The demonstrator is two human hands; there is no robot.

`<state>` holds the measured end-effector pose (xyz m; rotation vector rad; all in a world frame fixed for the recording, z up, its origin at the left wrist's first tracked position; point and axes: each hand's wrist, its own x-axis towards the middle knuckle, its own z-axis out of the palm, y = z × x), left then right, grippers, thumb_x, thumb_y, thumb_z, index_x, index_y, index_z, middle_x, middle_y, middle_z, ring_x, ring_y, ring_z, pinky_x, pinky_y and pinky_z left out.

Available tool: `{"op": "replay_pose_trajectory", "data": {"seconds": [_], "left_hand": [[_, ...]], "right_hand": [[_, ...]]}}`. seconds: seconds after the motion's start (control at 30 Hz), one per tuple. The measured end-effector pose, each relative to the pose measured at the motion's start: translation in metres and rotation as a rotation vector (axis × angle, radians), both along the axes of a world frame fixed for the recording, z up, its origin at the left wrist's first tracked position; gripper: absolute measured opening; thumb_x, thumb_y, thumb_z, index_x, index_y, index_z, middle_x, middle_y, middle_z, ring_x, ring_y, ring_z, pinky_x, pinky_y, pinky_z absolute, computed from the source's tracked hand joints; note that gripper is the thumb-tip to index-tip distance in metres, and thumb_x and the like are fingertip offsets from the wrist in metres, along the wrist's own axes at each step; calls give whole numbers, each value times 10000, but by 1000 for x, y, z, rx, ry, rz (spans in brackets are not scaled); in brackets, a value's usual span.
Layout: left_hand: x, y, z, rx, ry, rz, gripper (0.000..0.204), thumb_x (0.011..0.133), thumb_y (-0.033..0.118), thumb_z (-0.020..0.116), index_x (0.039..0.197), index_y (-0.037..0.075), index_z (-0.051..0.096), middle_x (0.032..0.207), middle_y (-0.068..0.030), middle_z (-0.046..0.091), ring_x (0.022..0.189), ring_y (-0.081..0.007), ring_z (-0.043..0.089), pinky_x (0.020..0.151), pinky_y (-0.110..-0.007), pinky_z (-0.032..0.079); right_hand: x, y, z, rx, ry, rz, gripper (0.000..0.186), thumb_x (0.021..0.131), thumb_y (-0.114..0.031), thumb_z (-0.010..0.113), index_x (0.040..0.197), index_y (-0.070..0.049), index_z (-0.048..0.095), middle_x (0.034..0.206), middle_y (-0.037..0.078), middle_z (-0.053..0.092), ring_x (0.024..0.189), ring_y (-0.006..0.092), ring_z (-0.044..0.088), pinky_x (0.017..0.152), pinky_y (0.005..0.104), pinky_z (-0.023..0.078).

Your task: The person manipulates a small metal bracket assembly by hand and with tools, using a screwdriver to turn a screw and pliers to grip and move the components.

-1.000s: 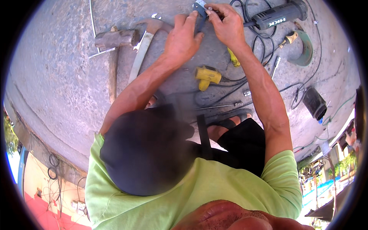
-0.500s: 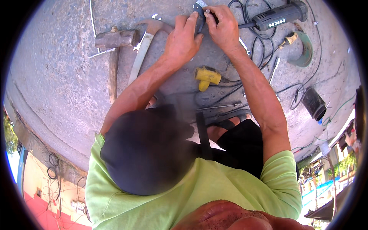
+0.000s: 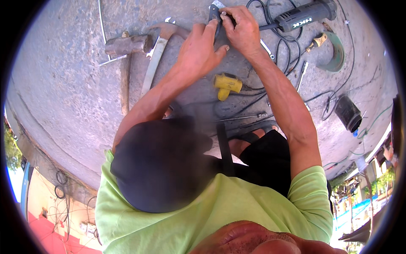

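At the top middle, both hands work at a dark, flat metal piece [image 3: 214, 12] with a hole in it and a pale, shiny end. My left hand [image 3: 198, 51] reaches over its near part with the index fingertip on it; the thumb is spread away. Closed in a pinch beside the piece, my right hand [image 3: 242, 34] grips a small dark part with a round metal head [image 3: 223, 13]. The rest of that part is hidden by the fingers. A claw hammer [image 3: 153, 65] lies left of my left forearm.
A sledgehammer [image 3: 129, 44] lies farther left. Right of my hands are a black angle grinder [image 3: 305, 17], looped black cables [image 3: 270, 12], a screwdriver [image 3: 318, 41] and a curved green piece [image 3: 337, 53]. Between my forearms sits a yellow connector [image 3: 227, 85]. A black container [image 3: 347, 113] lies at right.
My left thumb has swung out away from the dark metal piece. My right hand and the metal piece have shifted slightly left.
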<state>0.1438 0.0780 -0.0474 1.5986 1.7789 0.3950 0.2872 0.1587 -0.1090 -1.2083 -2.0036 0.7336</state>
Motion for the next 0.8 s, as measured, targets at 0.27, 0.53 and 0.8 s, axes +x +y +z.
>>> {"op": "replay_pose_trajectory", "data": {"seconds": [0.27, 0.53, 0.8], "left_hand": [[-43, -26, 25, 27, 74, 35, 464, 866, 236, 767, 1273, 50, 643, 1169, -157, 638, 1040, -331, 656, 888, -426, 531], [-92, -79, 10, 33, 335, 150, 488, 848, 194, 787, 1291, 69, 628, 1184, -138, 622, 1032, -302, 653, 902, -411, 525], [-106, -119, -2, 46, 466, 193, 535, 795, 215, 815, 1271, 72, 616, 1187, -156, 601, 1115, -379, 592, 903, -481, 504]], "right_hand": [[0, -1, -7, -20, -18, -24, 174, 898, -112, 728, 1070, -93, 746, 996, 75, 708, 903, 275, 706, 787, 371, 580], [2, -1, -6, -19, -28, -27, 161, 894, -103, 723, 1053, -83, 731, 995, 81, 706, 893, 273, 707, 772, 367, 581], [2, -3, -6, -47, -36, -40, 171, 886, -100, 721, 1057, -88, 714, 982, 86, 702, 881, 294, 703, 767, 381, 577]]}}
